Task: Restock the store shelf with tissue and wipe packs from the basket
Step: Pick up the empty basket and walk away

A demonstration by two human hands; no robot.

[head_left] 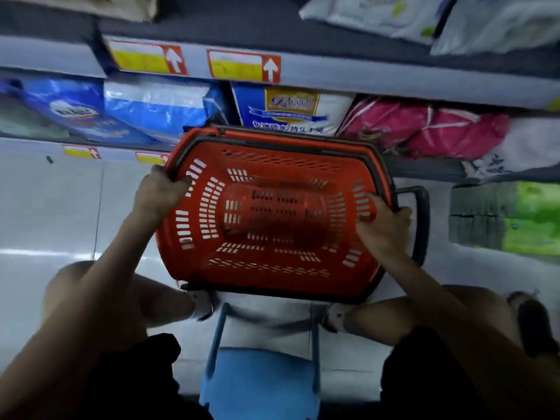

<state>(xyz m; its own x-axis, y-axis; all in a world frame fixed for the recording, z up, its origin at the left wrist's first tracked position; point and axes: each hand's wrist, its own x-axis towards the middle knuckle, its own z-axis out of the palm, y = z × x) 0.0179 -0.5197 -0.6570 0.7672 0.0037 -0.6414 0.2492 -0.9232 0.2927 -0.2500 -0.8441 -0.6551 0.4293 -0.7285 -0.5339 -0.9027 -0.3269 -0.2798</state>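
An orange plastic basket (pixel 272 213) with black rim and black handle (pixel 419 213) is held in front of the shelf, and nothing lies inside it. My left hand (pixel 159 192) grips its left rim with fingers curled over the edge. My right hand (pixel 381 225) grips the right rim, fingers inside the basket. On the shelf (pixel 363 77) behind it stand blue tissue packs (pixel 145 107), a blue-and-white pack with a gold label (pixel 291 109) and pink packs (pixel 424 128). White packs (pixel 388 13) lie on the shelf above.
A blue stool (pixel 260 386) stands between my knees, below the basket. Green packs (pixel 509 216) sit low at the right. Yellow-and-red price tags (pixel 242 65) line the shelf edges. Pale floor tiles (pixel 45 207) spread to the left.
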